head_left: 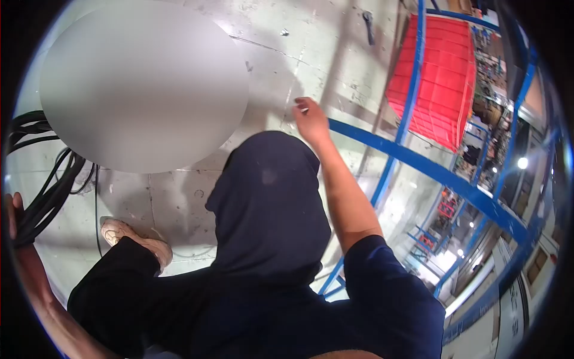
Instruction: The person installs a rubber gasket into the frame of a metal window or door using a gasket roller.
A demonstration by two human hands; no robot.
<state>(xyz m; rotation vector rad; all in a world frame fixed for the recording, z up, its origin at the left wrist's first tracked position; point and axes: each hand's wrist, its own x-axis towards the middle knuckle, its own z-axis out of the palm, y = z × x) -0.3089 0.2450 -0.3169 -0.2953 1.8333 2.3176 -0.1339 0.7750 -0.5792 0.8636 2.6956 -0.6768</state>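
Black cables (51,200) are looping at frame left against left hand (15,216), grip unclear; right hand (311,122) is hovering upper centre, loosely open.

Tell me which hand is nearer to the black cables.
Left. The left hand is right at the lower end of the black cables; the right hand is well away from them, beside the blue bar.

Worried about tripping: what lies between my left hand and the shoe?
Head view: black cables by the left hand, then pale floor with a thin dark cord before the shoe.
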